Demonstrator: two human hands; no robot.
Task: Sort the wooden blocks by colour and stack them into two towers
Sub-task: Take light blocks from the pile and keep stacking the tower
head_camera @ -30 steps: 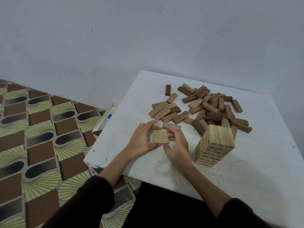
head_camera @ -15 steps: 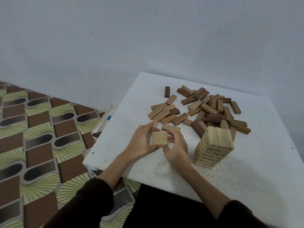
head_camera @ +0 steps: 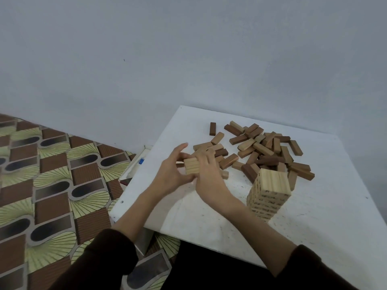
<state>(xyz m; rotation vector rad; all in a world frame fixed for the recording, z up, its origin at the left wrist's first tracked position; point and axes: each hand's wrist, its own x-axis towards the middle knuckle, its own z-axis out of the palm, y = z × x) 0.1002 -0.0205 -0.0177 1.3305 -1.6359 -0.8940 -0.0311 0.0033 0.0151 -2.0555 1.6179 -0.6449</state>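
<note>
On our white table (head_camera: 314, 227) against a grey wall, one pale tower (head_camera: 270, 191) stands near right. Our left hand (head_camera: 169, 174) and right hand (head_camera: 209, 178) pinch one bundle of pale blocks (head_camera: 191, 166) between curled fingers, left of the loose pile (head_camera: 261, 147).

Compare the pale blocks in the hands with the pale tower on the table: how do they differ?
The held blocks are a small bundle; the tower is many layers tall. The left hand and right hand grip the held blocks; the tower stands alone on the table. Both are pale wood.
</note>
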